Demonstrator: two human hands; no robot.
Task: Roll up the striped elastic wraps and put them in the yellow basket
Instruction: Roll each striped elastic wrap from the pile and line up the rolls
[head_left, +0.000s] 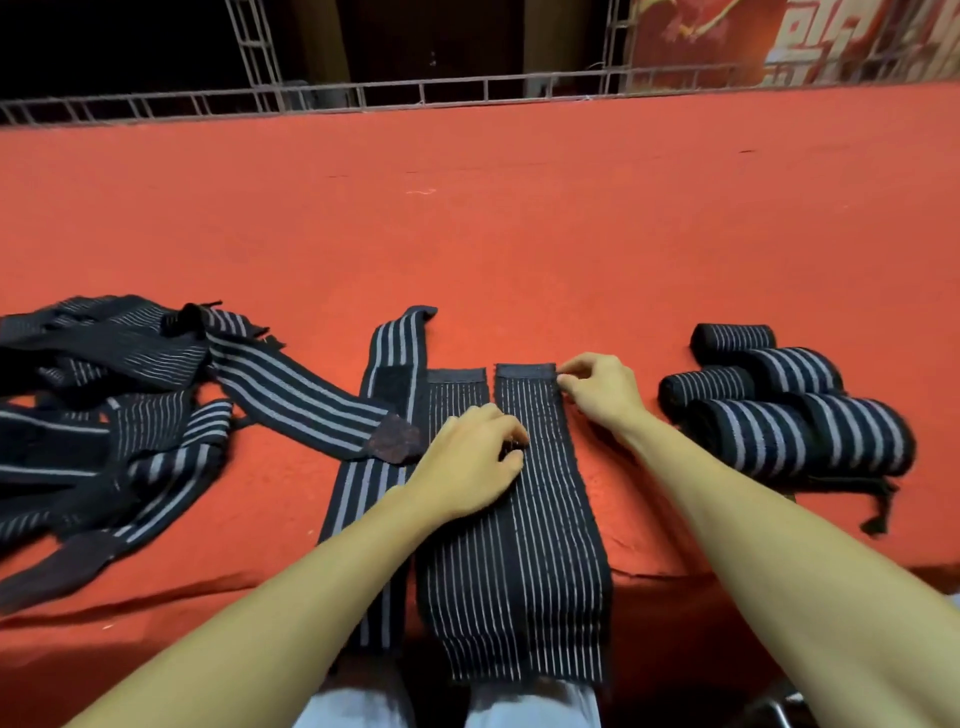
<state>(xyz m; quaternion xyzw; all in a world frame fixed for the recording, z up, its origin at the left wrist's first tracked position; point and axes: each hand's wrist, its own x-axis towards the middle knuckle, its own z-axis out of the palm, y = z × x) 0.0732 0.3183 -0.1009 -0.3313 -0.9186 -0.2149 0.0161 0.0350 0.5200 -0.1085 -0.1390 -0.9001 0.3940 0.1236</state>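
Observation:
Three black wraps with pale stripes lie flat side by side in front of me, hanging over the near table edge. The right one (550, 499) has fine stripes; my right hand (602, 392) pinches its far right corner. My left hand (470, 462) pinches the left edge of that wrap, with its palm resting on the middle wrap (457, 577). The leftmost flat wrap (392, 348) has broad stripes. Several rolled wraps (789, 410) sit in a cluster at the right. A tangled heap of unrolled wraps (119, 415) covers the left. No yellow basket is in view.
The red cloth-covered table (493, 218) stretches away to a metal truss rail (467, 88) at its far edge. A red banner (779, 36) hangs at the back right. My light trousers (358, 706) show below the table edge.

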